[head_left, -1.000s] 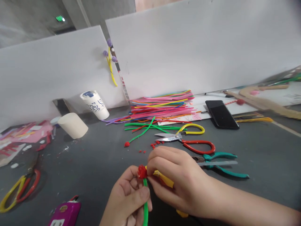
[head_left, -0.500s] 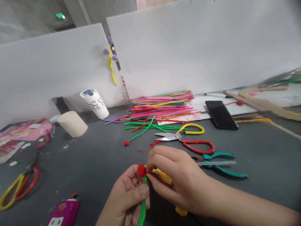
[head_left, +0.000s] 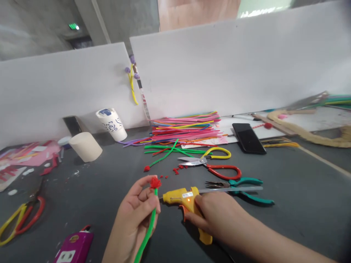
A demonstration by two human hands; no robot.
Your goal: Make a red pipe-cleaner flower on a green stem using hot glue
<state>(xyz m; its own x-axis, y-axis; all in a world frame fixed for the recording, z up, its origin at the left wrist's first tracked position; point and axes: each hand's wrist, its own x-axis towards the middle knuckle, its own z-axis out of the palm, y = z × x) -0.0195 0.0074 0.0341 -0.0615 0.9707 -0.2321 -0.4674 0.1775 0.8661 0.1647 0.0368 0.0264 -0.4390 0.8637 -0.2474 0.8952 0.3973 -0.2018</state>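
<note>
Between the thumb and fingers of my left hand (head_left: 134, 215) is a pipe-cleaner flower, with a frilly red head (head_left: 155, 183) on top of a green stem (head_left: 148, 232). My right hand (head_left: 219, 212) is closed around the handle of a yellow glue gun (head_left: 177, 196) with an orange trigger. Its small orange light glows, and a clear glue stick (head_left: 230, 189) juts from the back. The nozzle points left, close beside the left fingers; whether it touches them I cannot tell. Red scraps (head_left: 177, 170) lie just beyond the flower.
Yellow-and-red-handled scissors (head_left: 201, 160) and teal pliers (head_left: 244, 184) lie beyond my right hand. Behind them are a bundle of coloured pipe cleaners (head_left: 186, 129) and a black phone (head_left: 248, 138). At left are other scissors (head_left: 26, 215), a purple power strip (head_left: 74, 248) and a beige cup (head_left: 86, 147).
My right hand has left the red flower head and taken hold of the glue gun's handle. My left hand has shifted slightly left and up with the flower. The view has tilted a little.
</note>
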